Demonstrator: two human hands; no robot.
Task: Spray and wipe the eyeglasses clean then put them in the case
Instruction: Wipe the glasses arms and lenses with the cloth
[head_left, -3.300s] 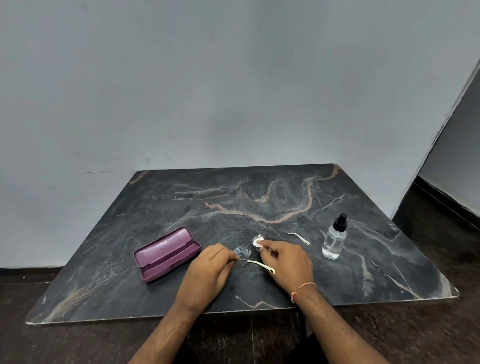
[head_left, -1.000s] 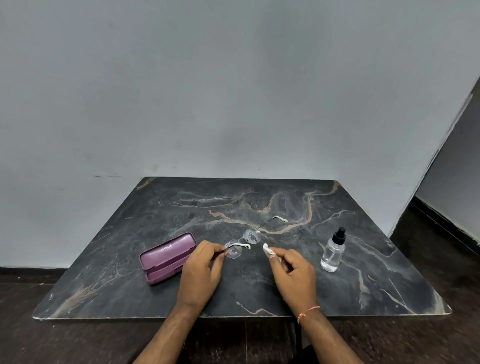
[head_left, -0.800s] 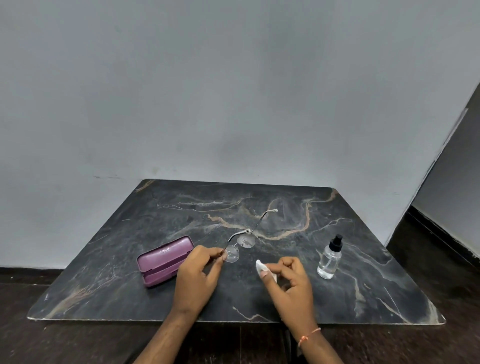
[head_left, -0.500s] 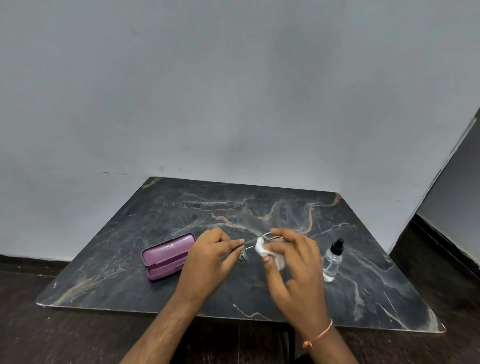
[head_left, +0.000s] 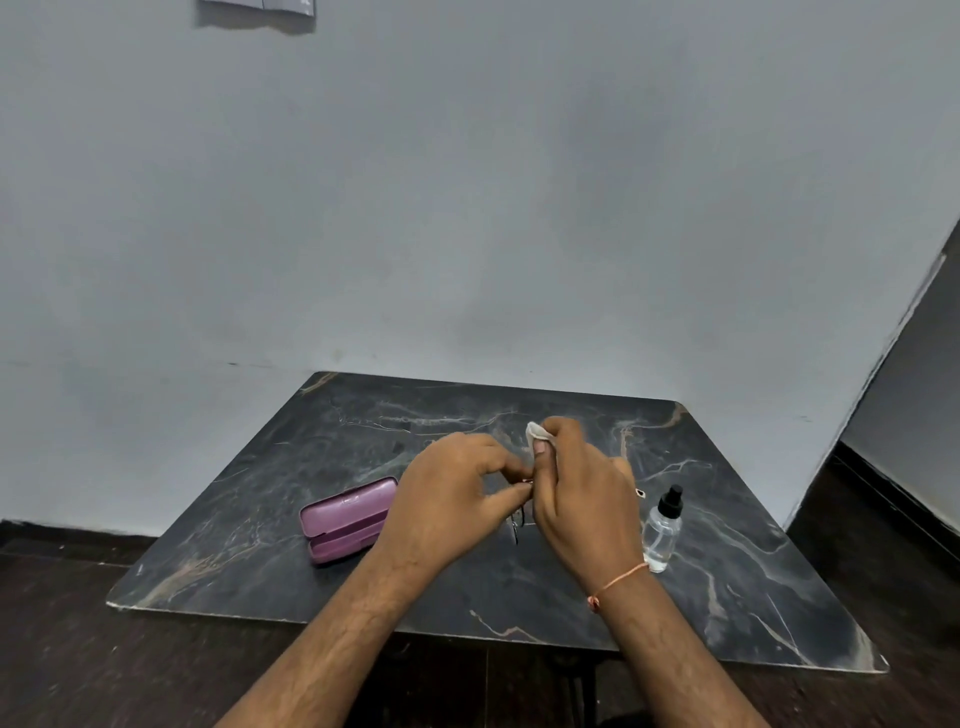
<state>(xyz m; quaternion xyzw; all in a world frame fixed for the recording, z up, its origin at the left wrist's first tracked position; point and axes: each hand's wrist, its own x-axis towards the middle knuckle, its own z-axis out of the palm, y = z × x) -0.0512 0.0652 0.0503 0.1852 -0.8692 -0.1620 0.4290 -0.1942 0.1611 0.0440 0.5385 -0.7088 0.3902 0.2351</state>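
Two bare hands raised close together above the middle of the dark marbled tabletop (head_left: 727, 587), nearly touching. Left hand (head_left: 452, 499) curled, thumb and fingertips pinched on the eyeglasses (head_left: 519, 519) at the gap between the hands. Almost nothing of the glasses visible: a thin dark bit of frame hanging down below the pinch, a small tip showing past the right hand's far side, lenses hidden behind the knuckles. Right hand (head_left: 582, 499) closed, thumb pressed up against a small white wipe (head_left: 534, 432) peeking out above the forefinger; probably pressed on a lens, though the contact itself stays out of sight. Thin orange thread (head_left: 618, 581) tied round the right wrist.

Purple eyeglass case (head_left: 347, 519) lying on the tabletop just left of the left hand, lid open, its near end partly covered by that hand, nothing visible inside. Clear spray bottle (head_left: 661, 535) with black pump top standing upright on the tabletop just right of the right wrist, apart from both hands. Plain grey wall (head_left: 467, 208) behind, dark floor (head_left: 78, 649) below the near edge.
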